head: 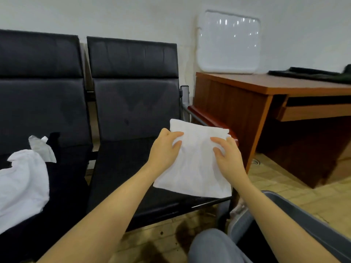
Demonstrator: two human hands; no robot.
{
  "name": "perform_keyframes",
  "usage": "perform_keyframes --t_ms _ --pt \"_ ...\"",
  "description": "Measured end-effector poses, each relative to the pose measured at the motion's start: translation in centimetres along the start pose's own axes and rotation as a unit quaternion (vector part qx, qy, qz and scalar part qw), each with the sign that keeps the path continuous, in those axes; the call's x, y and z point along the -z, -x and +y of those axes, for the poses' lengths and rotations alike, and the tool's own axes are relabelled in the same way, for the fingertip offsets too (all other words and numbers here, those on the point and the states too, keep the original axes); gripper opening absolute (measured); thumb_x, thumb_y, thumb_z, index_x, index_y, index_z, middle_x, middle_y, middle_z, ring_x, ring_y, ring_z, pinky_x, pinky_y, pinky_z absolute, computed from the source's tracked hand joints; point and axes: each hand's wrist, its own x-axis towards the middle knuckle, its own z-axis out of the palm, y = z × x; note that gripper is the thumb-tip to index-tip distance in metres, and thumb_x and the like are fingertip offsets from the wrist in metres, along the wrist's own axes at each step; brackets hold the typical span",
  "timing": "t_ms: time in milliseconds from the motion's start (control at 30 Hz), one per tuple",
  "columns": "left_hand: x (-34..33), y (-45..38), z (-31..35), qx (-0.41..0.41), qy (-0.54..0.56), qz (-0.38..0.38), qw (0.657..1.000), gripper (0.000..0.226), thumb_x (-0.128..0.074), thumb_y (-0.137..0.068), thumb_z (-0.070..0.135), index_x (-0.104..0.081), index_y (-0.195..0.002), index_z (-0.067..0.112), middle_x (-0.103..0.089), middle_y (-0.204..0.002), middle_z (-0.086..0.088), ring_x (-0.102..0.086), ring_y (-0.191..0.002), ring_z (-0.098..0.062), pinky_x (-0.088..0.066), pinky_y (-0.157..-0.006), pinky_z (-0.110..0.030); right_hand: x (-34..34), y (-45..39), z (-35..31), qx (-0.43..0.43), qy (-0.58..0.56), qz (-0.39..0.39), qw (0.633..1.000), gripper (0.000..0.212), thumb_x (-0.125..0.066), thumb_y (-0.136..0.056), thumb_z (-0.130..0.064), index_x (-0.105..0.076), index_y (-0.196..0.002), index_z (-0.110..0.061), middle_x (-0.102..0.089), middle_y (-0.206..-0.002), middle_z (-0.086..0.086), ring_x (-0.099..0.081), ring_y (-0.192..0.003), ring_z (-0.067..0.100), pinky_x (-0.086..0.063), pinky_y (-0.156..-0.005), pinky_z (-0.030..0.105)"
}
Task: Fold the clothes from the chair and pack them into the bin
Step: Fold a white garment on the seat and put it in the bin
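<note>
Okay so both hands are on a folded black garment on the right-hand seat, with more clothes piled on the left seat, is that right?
Not quite: the head view shows the folded garment is white. Left hand and right hand are on it.

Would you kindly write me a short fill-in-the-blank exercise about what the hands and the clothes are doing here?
1. Both hands, left and right, hold a folded ____ cloth.
2. The cloth is held above the black ____.
3. Unfolded clothes lie to the ____ of the hands.
4. The grey bin is at the lower ____.

Missing words: white; chair; left; right
</note>
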Motion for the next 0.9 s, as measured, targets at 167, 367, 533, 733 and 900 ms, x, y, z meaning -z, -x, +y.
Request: perform_keyframes --t_ms 167,367,533,733,900 --pt "-6.8 -1.6 4.0 -0.068 0.023 -0.072 0.995 0.037 -0.048 -0.098 0.025 -0.05 -0.135 0.022 -0.038 -0.103 0.006 -0.046 -0.086 -0.008 -0.037 -0.078 -0.017 4.3 1.1 6.2 -0.06 0.033 0.043 0.997 0.034 -0.046 -0.098 -0.014 -0.052 -0.131 -0.017 -0.042 -0.127 0.003 -0.042 -0.105 0.01 -0.03 -0.086 0.018" --pt "-18.1 -1.8 8.6 -0.119 0.05 -0.174 0.976 0.038 -0.046 -0.099 0.026 -0.047 -0.136 0.021 -0.038 -0.109 0.005 -0.048 -0.095 -0.012 -0.044 -0.088 -0.026 8.7 4.1 16.0 -0.178 0.083 0.07 0.978 0.035 -0.045 -0.099 -0.017 -0.051 -0.133 -0.019 -0.042 -0.126 0.003 -0.039 -0.094 0.007 -0.032 -0.078 0.013" --pt "-27.9 -0.5 10.6 -0.138 0.066 -0.255 0.955 0.038 -0.046 -0.099 0.023 -0.048 -0.137 0.018 -0.037 -0.11 0.003 -0.046 -0.093 -0.013 -0.042 -0.091 -0.031 10.9 7.8 23.5 -0.253 0.099 0.045 0.961 0.041 -0.046 -0.098 -0.012 -0.043 -0.138 -0.018 -0.037 -0.129 0.005 -0.045 -0.098 0.016 -0.036 -0.084 0.024" --pt "-38.3 3.6 9.3 -0.097 0.032 -0.368 0.924 0.039 -0.043 -0.1 0.023 -0.046 -0.138 0.019 -0.039 -0.131 -0.002 -0.047 -0.114 -0.021 -0.043 -0.094 -0.036 9.5 14.0 31.9 -0.342 0.109 -0.037 0.933 0.052 -0.046 -0.097 -0.01 -0.029 -0.147 -0.015 -0.017 -0.152 0.006 -0.039 -0.128 0.026 -0.041 -0.098 0.036" --pt "-44.1 7.9 5.8 -0.057 0.0 -0.419 0.906 0.038 -0.045 -0.1 0.019 -0.046 -0.138 0.019 -0.039 -0.129 0.0 -0.052 -0.111 -0.022 -0.043 -0.09 -0.024 5.8 18.6 36.6 -0.396 0.108 -0.137 0.902 0.059 -0.044 -0.097 -0.011 -0.018 -0.15 -0.012 -0.01 -0.153 0.009 -0.046 -0.118 0.034 -0.048 -0.091 0.042"
